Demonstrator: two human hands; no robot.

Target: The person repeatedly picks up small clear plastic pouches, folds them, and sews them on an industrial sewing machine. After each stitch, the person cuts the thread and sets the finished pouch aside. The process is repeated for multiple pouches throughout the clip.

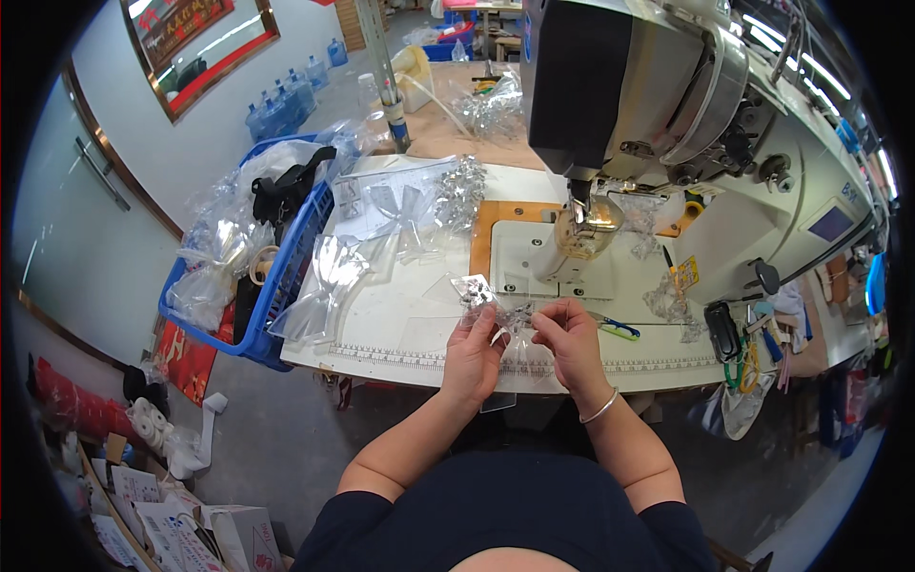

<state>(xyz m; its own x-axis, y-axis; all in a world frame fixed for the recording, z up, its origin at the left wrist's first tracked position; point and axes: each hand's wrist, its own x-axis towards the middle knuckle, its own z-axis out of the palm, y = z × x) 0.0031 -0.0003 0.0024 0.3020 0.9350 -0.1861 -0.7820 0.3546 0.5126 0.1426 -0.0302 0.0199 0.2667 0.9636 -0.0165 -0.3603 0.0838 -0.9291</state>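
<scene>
Just in front of the sewing machine (577, 224), both my hands work close together over the white table top. My left hand (474, 357) is closed, its thumb and fingers pinching a clear plastic piece that bears a silver, dark-spotted plate (474, 289). Close by on the right, my right hand (569, 345) has its thumb and fingertips pressed together at a small shiny bit (519, 313) of the same clear material. What exactly lies between those fingertips is too small to make out. Blue-green thread snips (620, 329) lie beside my right hand.
Stacked clear plastic pieces (338, 272) and a heap of silver parts (460, 191) cover the table's left side. A blue basket (286, 276) of bags stands at the left. A ruler strip (381, 356) runs along the front edge. Hanging tools (748, 348) crowd the right end.
</scene>
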